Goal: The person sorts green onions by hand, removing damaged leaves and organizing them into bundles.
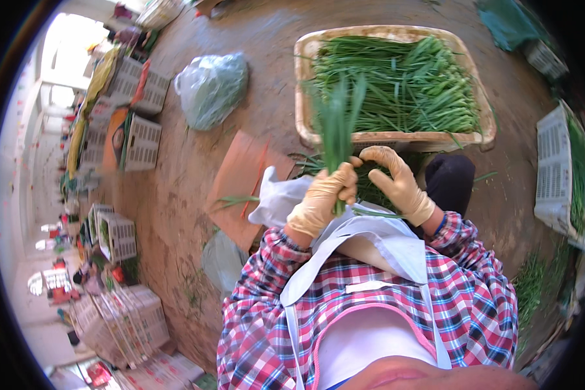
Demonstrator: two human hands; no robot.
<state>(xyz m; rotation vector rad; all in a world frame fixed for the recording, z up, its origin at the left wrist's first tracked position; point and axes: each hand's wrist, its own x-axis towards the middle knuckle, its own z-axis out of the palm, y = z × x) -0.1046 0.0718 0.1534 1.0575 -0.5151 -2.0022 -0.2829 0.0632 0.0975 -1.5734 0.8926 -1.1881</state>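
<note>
My left hand (pixel 323 200), in a pale rubber glove, is wrapped round a bunch of garlic chives (pixel 339 127). The long green leaves point up and away, and their lower ends stick out below the fist. To its right, my gloved right hand (pixel 396 183) is held with thumb and fingers apart and nothing visible in it. Just beyond both hands stands a dirty white plastic crate (pixel 396 138), filled with layered chives (pixel 396 84). More loose green leaves (pixel 374 188) lie low between my hands, partly hidden by them.
A tied clear plastic bag of greens (pixel 212 90) sits on the brown floor. Flat cardboard (pixel 240 185) lies left of my hands. White crates (pixel 554 172) stand at the right, and stacked crates (pixel 143 143) line the left. Loose greens (pixel 532 279) litter the right floor.
</note>
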